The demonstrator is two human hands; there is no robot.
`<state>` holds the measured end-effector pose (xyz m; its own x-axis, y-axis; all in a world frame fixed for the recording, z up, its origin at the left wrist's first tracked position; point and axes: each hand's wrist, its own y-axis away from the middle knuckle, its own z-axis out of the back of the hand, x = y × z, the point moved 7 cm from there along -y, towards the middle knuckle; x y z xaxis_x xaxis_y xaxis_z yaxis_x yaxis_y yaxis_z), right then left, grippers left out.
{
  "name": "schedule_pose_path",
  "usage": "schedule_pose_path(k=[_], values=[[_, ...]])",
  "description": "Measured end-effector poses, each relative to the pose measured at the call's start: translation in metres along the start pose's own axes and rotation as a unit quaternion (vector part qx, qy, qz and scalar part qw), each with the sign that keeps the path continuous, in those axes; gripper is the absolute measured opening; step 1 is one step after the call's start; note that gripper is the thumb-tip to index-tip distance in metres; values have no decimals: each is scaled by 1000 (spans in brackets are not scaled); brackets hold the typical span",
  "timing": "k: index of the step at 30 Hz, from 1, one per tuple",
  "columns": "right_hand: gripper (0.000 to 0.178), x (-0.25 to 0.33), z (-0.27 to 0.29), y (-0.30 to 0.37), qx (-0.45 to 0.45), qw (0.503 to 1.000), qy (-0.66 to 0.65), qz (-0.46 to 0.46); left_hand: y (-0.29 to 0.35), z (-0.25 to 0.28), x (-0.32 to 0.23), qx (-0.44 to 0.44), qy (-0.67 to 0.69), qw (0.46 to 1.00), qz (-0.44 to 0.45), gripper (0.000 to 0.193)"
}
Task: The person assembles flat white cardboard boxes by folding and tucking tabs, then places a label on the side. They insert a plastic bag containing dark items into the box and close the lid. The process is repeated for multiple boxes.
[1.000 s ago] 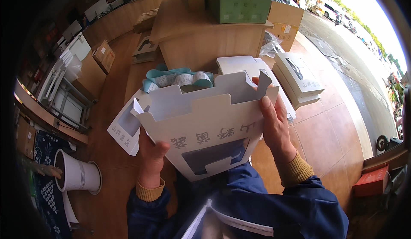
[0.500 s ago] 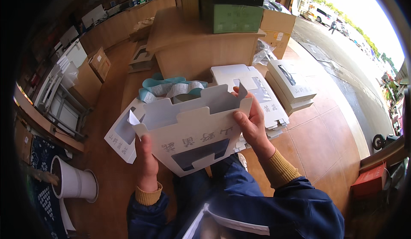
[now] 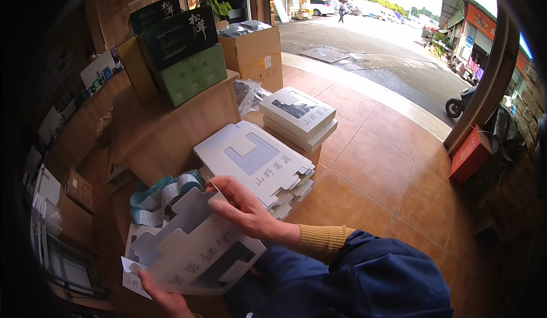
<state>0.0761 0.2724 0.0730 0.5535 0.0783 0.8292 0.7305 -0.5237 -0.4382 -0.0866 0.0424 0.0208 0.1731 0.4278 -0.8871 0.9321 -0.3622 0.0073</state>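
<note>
A white cardboard box (image 3: 185,244) with a dark window and grey lettering is tilted in front of me, its top flaps standing up. My right hand (image 3: 245,208) pinches the end flap at its right corner between thumb and fingers. At the opposite end my left hand (image 3: 164,301) grips the box, thumb along the front panel; its fingers are mostly hidden. Just behind the box lies a heap of teal rolls (image 3: 145,198) with white printed labels. Part of a flat white carton (image 3: 132,282) shows beneath the box on the left.
A stack of flattened white window cartons (image 3: 270,167) lies right of the box. Beyond it are assembled white boxes (image 3: 307,110). A wooden counter (image 3: 176,127) carries green and black boxes (image 3: 194,73). A red box (image 3: 471,153) stands by the doorway on the right.
My view has swung right, so the box and both hands now appear lower and further left. Both hands keep hold of the same box, the right one at its end flap.
</note>
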Motion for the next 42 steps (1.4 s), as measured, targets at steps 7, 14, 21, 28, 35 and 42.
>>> schedule_pose_path(k=[7,14,21,28,35,42], values=[[27,20,3,15,-86,992,88,14,11,0,-6,11,-9,1000,22,51],[32,20,9,12,-110,971,209,-28,25,-31,-37,119,-197,969,-94,43],[46,30,-6,1,7,952,301,47,25,-51,-61,214,-447,850,-180,56],[43,19,2,-6,-31,985,146,-90,5,-42,-42,223,-130,966,-14,58],[32,22,0,-9,34,969,185,-158,5,-43,-39,171,-83,979,74,43],[23,13,-2,-21,106,982,93,-126,-6,-51,-40,223,-67,972,32,27]])
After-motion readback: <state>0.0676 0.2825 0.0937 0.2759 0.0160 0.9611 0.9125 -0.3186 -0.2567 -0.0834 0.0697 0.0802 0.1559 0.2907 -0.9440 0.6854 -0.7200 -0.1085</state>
